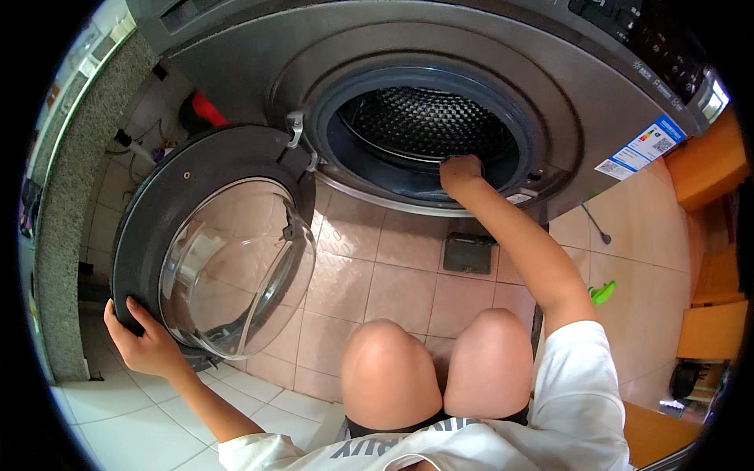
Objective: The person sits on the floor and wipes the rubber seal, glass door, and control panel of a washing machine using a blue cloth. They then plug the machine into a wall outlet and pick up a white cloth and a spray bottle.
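Observation:
A dark grey front-loading washing machine (235,70) stands before me with its round door (141,212) swung out to the left. My left hand (144,344) grips the rim of that door, thumb on the inner side. The door's bulging glass bowl (235,265) faces me. My right hand (462,176) reaches into the machine's mouth, at the lower right of the grey rubber door seal (330,141); its fingers are bent and partly hidden, with a dark edge against them. Behind it shows the perforated metal drum (436,118).
My knees are below the machine, over a tiled floor (400,288) with a dark square drain cover (467,254). A granite-edged counter (94,176) runs along the left. A green object (603,292) lies on the floor at right, near orange wooden cabinets (713,329).

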Demonstrator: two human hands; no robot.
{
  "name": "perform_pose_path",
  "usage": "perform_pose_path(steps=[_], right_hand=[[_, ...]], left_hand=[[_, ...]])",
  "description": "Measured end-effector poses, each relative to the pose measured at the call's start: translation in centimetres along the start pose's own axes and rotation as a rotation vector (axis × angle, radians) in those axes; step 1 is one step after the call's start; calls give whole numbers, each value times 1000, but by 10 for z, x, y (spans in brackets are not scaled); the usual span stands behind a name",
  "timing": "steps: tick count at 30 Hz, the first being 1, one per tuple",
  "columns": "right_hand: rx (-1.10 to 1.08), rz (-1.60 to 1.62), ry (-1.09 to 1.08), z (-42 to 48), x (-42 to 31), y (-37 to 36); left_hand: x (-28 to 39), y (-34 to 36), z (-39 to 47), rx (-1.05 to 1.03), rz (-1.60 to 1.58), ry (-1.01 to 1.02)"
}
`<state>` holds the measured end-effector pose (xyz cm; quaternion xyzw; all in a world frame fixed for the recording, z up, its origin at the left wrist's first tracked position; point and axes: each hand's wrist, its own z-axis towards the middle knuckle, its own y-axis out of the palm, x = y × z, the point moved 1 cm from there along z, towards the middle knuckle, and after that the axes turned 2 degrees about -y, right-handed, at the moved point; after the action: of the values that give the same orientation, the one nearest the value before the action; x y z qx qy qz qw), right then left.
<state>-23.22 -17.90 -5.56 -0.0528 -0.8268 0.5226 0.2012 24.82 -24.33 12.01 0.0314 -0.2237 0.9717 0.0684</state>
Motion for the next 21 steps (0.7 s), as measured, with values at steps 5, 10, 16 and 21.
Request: perform_pose_path(steps=[5, 10, 16, 21], right_hand=[[750, 297, 119, -75, 27, -57], [927, 1099, -199, -167, 1, -44], [203, 2271, 109, -202, -33, 21], [40, 2967, -91, -193, -21, 19]], left_hand=[[8, 0, 4, 23, -50, -6], [35, -40, -10, 365, -167, 339], [181, 14, -122, -587, -1021, 418], [270, 19, -184, -2010, -1585, -741]])
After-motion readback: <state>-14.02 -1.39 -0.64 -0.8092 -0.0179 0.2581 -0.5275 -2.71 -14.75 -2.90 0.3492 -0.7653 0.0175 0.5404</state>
